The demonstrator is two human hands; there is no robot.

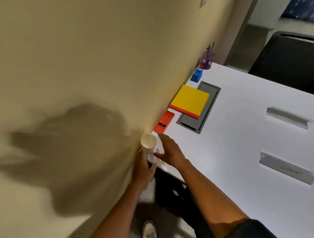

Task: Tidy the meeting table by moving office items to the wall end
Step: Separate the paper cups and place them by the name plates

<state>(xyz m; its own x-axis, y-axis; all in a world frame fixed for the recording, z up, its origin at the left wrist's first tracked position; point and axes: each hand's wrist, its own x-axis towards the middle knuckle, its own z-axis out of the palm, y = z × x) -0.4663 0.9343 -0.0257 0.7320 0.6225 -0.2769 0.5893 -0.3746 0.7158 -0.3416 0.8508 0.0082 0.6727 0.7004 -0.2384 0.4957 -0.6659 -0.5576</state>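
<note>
From the head view, your paper cup [148,142] stands upright at the near corner of the tabletop [241,140], right against the wall [83,61], and both of your hands flank it. Your left hand [143,169] sits below the tabletop's edge, just under and beside the cup's base; whether its fingers touch the cup I cannot tell, though they look loosely extended. Your right hand [170,151] lies flat on the tabletop just to the cup's right, fingers spread and holding nothing, pointing along the wall. That is the direction that matters: the row runs away from you along the wall, first the orange stapler [164,122], then the yellow notebook [190,101], the blue tape dispenser [196,75] and the purple pen cup [207,60]. The paper cup closes that line, nearest you.
</note>
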